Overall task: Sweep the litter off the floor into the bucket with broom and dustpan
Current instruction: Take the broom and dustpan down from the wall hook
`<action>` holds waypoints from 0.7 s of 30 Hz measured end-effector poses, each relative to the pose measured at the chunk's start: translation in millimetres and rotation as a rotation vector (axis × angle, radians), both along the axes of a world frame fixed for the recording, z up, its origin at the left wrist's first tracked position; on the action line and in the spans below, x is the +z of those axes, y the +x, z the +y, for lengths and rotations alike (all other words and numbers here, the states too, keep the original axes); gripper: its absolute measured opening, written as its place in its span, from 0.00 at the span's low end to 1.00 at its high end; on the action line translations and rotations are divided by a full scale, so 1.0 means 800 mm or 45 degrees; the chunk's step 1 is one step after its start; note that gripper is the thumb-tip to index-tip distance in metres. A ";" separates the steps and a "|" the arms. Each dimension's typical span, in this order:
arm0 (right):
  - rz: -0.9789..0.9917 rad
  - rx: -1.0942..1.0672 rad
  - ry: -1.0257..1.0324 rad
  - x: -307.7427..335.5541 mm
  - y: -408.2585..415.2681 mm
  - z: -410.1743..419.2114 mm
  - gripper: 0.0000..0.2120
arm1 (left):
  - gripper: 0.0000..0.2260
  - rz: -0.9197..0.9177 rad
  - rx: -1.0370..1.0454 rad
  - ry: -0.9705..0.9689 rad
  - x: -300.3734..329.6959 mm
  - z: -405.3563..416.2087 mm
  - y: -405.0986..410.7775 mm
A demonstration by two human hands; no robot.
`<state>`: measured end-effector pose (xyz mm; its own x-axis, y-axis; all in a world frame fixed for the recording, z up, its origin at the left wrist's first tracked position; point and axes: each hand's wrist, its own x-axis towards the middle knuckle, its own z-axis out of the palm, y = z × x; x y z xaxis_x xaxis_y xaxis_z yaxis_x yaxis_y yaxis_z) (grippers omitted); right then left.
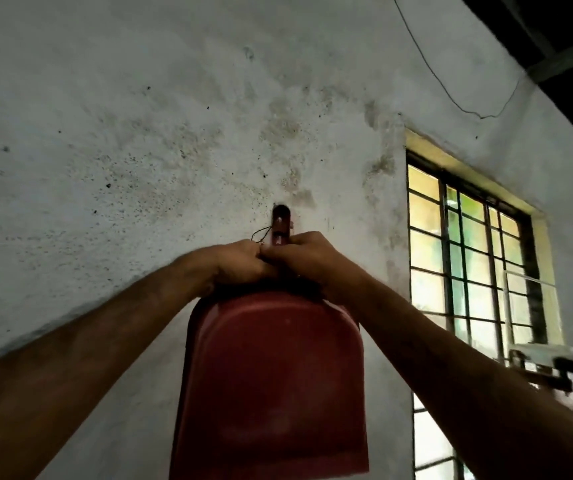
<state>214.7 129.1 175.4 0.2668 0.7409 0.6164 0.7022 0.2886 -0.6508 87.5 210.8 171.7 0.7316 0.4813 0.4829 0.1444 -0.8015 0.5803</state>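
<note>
Two hands are shown raised against a stained wall (139, 133), with the red dustpan (271, 386) taken as landmark. To the upper left of the pan, the left hand (240, 263) is curled at the base of the dustpan's handle (281, 226), beside a thin looped cord (261, 233); what its fingers actually pinch cannot be told. The handle's long axis is seen to run vertically, its top at a dark fixing on the wall, the pan hanging below with its back towards the camera. To the upper right of the pan, the right hand (307, 259) is closed around the same handle base, touching the left. Both are equally near. Farther right, a barred window (468, 258) is visible. The dustpan is judged not yet unhooked; a lift upward would be needed.
</note>
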 end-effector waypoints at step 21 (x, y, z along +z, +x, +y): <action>0.151 -0.343 -0.158 -0.087 0.077 0.134 0.27 | 0.17 0.045 0.148 0.071 -0.070 0.005 -0.084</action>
